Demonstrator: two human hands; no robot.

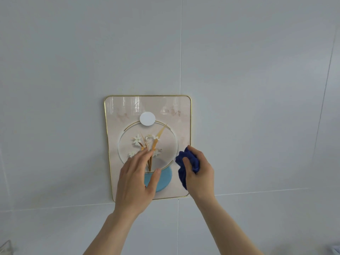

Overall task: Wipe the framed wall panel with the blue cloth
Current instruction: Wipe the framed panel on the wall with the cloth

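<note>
A framed wall panel (117,115) with a thin gold rim hangs on the white wall; it shows flowers in a blue vase and carries a white round knob (147,118). My left hand (135,179) lies flat on the panel's lower middle, fingers spread, covering part of the vase. My right hand (199,173) grips a bunched dark blue cloth (185,162) against the panel's lower right edge. The lower right part of the panel is hidden behind the cloth and hand.
The white wall (239,70) of large tiles with thin seams surrounds the panel. A small pale object (5,248) shows at the bottom left corner, and another pale edge (334,250) at the bottom right corner.
</note>
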